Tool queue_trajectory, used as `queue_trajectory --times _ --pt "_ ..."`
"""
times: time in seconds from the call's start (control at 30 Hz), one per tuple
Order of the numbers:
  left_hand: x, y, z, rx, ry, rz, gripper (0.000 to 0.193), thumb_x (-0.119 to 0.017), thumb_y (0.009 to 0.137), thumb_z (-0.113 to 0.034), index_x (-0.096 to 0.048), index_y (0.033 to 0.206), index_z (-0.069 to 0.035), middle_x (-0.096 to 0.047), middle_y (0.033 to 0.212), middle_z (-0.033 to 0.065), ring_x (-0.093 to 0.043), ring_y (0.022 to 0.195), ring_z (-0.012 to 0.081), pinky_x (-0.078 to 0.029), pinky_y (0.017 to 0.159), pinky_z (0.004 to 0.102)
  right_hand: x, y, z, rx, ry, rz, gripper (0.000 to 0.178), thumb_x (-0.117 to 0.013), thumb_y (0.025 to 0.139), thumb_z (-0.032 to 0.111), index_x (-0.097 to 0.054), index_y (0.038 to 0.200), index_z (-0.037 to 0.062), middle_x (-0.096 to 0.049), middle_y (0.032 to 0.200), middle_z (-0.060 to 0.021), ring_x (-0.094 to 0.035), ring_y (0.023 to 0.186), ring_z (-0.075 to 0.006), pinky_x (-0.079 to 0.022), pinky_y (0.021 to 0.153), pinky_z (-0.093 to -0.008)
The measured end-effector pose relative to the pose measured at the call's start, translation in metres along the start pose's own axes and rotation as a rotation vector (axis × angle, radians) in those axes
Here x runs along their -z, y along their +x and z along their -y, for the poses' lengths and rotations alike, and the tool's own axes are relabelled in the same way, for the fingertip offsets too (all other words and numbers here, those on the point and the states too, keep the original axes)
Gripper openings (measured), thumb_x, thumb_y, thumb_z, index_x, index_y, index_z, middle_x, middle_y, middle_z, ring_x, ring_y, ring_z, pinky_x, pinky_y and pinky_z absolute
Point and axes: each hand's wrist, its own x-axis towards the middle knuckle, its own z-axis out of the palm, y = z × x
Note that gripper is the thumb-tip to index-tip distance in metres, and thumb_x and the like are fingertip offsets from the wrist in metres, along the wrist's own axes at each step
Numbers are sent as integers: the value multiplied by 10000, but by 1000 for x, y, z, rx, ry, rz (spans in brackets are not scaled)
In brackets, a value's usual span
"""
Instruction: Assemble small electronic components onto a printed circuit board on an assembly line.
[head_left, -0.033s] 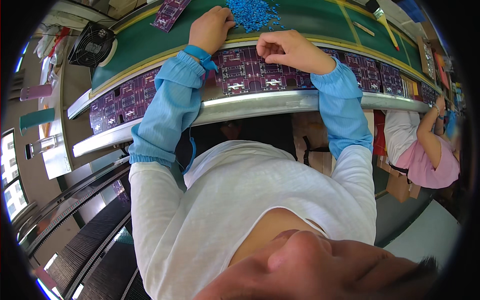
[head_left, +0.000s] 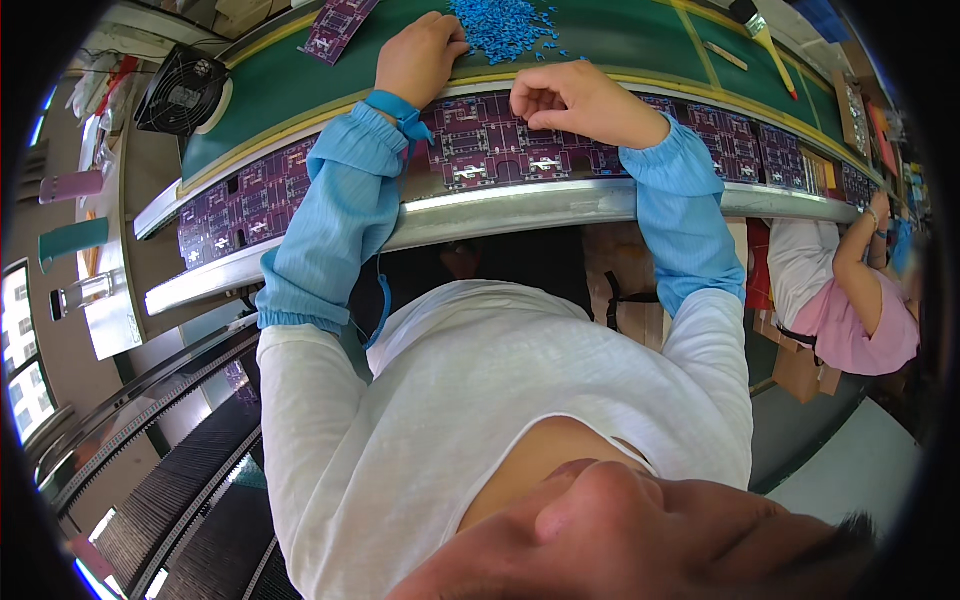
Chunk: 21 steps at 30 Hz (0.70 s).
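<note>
A row of purple circuit boards (head_left: pixel 470 150) lies along a metal rail (head_left: pixel 520 205) in front of me. Beyond it, small blue parts (head_left: pixel 500 28) are heaped on the green work surface (head_left: pixel 620 35). My left hand (head_left: pixel 418 58) rests at the left edge of the heap, its fingers curled and pressed together; what they hold, if anything, is hidden. Over the boards, right of the left hand, hovers my right hand (head_left: pixel 585 103) with bent fingers closed in a pinch. Any part between those fingertips is too small to make out. Blue sleeves cover both forearms.
A loose purple board (head_left: pixel 338 30) lies at the far left of the green surface, near a black fan (head_left: pixel 182 92). Toward the far right are a brush (head_left: pixel 765 50) and a small flat stick (head_left: pixel 727 56). Another person (head_left: pixel 860 310) in pink works farther right along the line.
</note>
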Motion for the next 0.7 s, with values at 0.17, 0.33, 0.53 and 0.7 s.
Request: queue_trajectory --times 0.17,0.33,0.53,0.7 --pt "-4 1 -3 -17 13 -28 141 -717 927 -212 -675 997 -98 -653 951 71 -670 884 318 -530 725 428 -6 -2 3 44 0 82 116 -695 891 -25 -662 999 -1 -711 906 -79 -678 818 -172 -564 752 -309" --pt "1 1 -11 -48 -5 -42 151 -722 929 -224 -687 1003 -98 -655 966 79 -671 900 323 -534 736 422 -8 -4 10 48 -26 229 101 -684 858 -23 -677 955 3 -710 866 -96 -685 795 -206 -551 724 -335" --pt "-3 1 -5 -23 -79 -20 135 -727 924 -204 -689 996 -96 -655 946 93 -670 873 325 -529 734 415 -16 -6 9 142 -39 270 81 -678 855 -11 -665 934 5 -678 824 -105 -656 742 -223 -524 681 -354" --pt "-3 1 -4 14 -148 -74 137 -727 927 -187 -675 970 -68 -654 932 106 -661 850 334 -523 725 409 -17 -6 10 150 -55 295 87 -674 838 -19 -665 922 3 -675 817 -107 -654 741 -232 -523 688 -356"
